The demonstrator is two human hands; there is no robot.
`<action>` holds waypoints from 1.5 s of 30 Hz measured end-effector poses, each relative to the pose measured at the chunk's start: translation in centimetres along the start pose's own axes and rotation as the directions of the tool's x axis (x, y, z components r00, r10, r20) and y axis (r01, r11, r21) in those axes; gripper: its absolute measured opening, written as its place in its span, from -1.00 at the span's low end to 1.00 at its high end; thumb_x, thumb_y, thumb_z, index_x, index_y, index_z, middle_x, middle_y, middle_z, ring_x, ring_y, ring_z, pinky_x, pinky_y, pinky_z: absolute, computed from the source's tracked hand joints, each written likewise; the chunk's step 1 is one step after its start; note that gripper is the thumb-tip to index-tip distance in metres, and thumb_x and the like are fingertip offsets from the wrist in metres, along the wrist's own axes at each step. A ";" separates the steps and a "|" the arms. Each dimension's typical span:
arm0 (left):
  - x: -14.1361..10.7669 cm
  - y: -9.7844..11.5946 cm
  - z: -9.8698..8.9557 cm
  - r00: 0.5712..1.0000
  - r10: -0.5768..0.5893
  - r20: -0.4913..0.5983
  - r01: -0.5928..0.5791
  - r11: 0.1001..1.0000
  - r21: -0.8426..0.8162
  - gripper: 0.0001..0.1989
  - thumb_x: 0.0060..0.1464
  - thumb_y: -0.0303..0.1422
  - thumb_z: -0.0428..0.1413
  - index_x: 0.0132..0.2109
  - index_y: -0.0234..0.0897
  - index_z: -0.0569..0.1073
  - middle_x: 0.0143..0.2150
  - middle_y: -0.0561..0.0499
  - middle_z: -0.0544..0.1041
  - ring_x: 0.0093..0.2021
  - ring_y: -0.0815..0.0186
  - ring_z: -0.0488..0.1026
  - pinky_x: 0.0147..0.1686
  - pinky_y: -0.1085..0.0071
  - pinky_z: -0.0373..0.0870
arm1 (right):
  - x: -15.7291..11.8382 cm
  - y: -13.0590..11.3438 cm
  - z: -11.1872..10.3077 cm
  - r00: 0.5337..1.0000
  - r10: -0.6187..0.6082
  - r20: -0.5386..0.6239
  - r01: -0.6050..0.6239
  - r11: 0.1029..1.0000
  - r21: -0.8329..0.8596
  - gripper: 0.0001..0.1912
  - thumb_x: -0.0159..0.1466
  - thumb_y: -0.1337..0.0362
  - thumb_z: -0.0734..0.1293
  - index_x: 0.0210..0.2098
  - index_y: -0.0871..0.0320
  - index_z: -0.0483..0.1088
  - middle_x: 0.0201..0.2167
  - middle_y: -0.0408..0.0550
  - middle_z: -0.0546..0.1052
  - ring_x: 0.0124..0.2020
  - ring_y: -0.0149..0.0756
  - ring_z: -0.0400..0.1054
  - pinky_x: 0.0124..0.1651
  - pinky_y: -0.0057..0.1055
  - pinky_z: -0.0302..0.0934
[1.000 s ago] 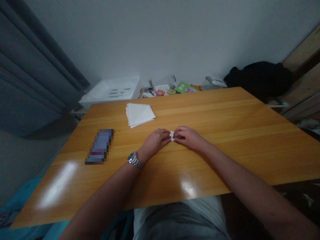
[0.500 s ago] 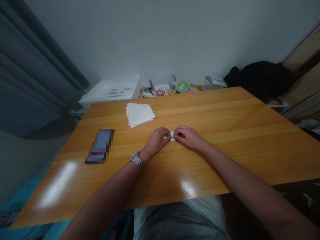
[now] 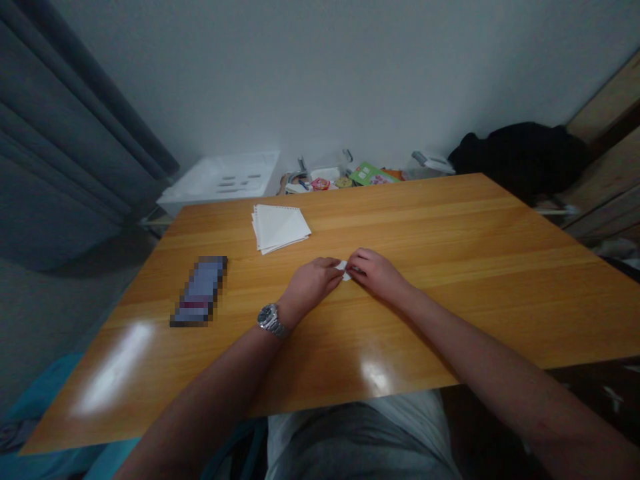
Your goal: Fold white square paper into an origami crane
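A small piece of white paper (image 3: pixel 346 275) lies between my hands at the middle of the wooden table (image 3: pixel 400 227). My left hand (image 3: pixel 313 283), with a metal watch at its wrist, pinches the paper's left side between thumb and fingers. From the right, my right hand (image 3: pixel 375 272) grips the other side, its fingertips almost touching those of the left. Fingers cover much of the paper, so its folds cannot be made out.
White sheets (image 3: pixel 281 228) lie stacked behind my left hand. A phone-like device (image 3: pixel 200 291), pixelated, is at the left. Beyond the far edge are a white tray (image 3: pixel 225 193), a green booklet (image 3: pixel 370 175) and black cloth (image 3: pixel 520 160).
My left hand has turned slightly and its fingers have closed flatter over the paper. My right fingers have drawn closer together, and less of the paper shows.
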State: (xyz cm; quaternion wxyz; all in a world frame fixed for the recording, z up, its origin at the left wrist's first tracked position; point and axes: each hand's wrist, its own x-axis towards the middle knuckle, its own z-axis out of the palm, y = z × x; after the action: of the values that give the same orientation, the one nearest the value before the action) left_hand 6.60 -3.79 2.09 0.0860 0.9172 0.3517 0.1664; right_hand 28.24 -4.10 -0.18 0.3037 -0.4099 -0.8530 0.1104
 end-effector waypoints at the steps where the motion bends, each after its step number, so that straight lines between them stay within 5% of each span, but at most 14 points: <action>1: 0.0 0.1 -0.1 1.000 0.009 0.001 -0.009 1.000 0.017 -0.76 0.34 -0.32 0.03 -0.04 -0.23 0.59 0.09 -0.13 0.55 0.02 0.14 0.49 0.04 0.23 0.42 | -0.1 0.0 0.0 1.000 -0.001 -0.012 0.001 1.000 -0.016 -0.89 0.37 0.36 0.30 -0.25 0.13 0.48 -0.24 0.03 0.49 -0.17 -0.18 0.35 -0.10 -0.28 0.25; 7: -0.2 0.4 -0.5 0.998 0.066 0.020 -0.067 0.996 0.061 -0.72 0.35 -0.29 0.01 -0.01 -0.25 0.59 0.08 -0.17 0.51 0.06 0.12 0.45 0.12 0.17 0.38 | -0.4 0.1 0.2 0.984 0.122 -0.129 -0.132 0.989 -0.073 -0.87 0.32 0.25 0.38 -0.14 0.10 0.48 -0.16 0.05 0.48 -0.09 -0.08 0.32 -0.01 -0.15 0.23; 14: -0.7 0.2 -1.5 0.993 0.054 0.102 -0.063 0.994 0.091 -0.66 0.37 -0.27 -0.05 0.09 -0.25 0.54 0.13 -0.17 0.52 0.07 0.09 0.48 0.08 0.20 0.40 | -0.6 0.9 0.5 0.980 0.174 -0.099 -0.181 0.981 -0.070 -0.82 0.32 0.23 0.38 -0.09 0.11 0.49 -0.12 0.07 0.45 -0.06 -0.06 0.30 0.04 -0.12 0.22; 22: -1.2 -0.6 -1.7 0.985 0.041 0.167 -0.045 0.999 0.017 -0.66 0.36 -0.29 -0.05 0.12 -0.20 0.52 0.27 -0.10 0.45 0.06 0.10 0.54 0.04 0.24 0.44 | -0.8 2.2 -0.7 0.999 0.046 0.015 -0.046 0.999 0.012 -0.72 0.37 0.37 0.29 0.04 0.09 0.49 -0.09 0.07 0.48 -0.04 -0.12 0.33 0.05 -0.16 0.26; 27: -1.0 -0.9 -1.1 0.999 0.026 0.046 -0.031 0.993 0.118 -0.62 0.36 -0.25 -0.03 0.15 -0.35 0.50 0.30 -0.26 0.38 0.26 0.05 0.36 0.27 0.14 0.26 | -0.9 1.4 -0.9 0.997 -0.071 0.027 0.071 0.997 -0.025 -0.73 0.35 0.36 0.30 -0.02 0.07 0.56 0.01 0.10 0.47 0.04 -0.08 0.32 0.11 -0.07 0.25; 32: -0.9 -1.0 -0.6 0.997 -0.070 -0.025 0.073 0.983 0.170 -0.51 0.35 -0.09 -0.03 0.21 -0.31 0.45 0.25 -0.26 0.40 0.23 0.04 0.36 0.25 0.11 0.28 | -0.7 0.3 -0.8 0.981 -0.181 0.073 0.180 0.983 0.030 -0.74 0.38 0.21 0.32 0.00 0.04 0.56 0.07 0.10 0.48 0.12 -0.07 0.31 0.17 -0.02 0.24; 40: -1.0 -1.9 -0.4 1.000 -0.014 0.006 0.014 0.994 0.104 -0.57 0.36 -0.18 0.00 0.27 -0.20 0.42 0.30 -0.19 0.36 0.26 0.09 0.33 0.28 0.15 0.25 | -0.2 0.9 -0.9 0.985 -0.158 0.065 0.160 0.986 -0.036 -0.73 0.43 0.29 0.23 -0.01 0.10 0.54 0.12 0.08 0.53 0.16 -0.09 0.37 0.18 -0.01 0.27; 45: -0.7 -1.7 -1.2 0.999 -0.043 0.028 0.039 0.992 0.118 -0.68 0.37 -0.27 -0.02 0.10 -0.20 0.54 0.12 -0.12 0.50 0.06 0.15 0.47 0.08 0.23 0.40 | -0.5 0.5 -1.0 0.989 -0.107 0.101 0.116 0.989 -0.093 -0.75 0.42 0.29 0.25 -0.03 0.10 0.55 0.07 0.06 0.57 0.10 -0.10 0.43 0.18 -0.04 0.28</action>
State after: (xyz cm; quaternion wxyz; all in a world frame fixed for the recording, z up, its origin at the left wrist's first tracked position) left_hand 4.66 -2.99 2.59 0.0406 0.9157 0.3782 0.1295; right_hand 29.43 -4.16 0.19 0.2475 -0.3703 -0.8925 0.0707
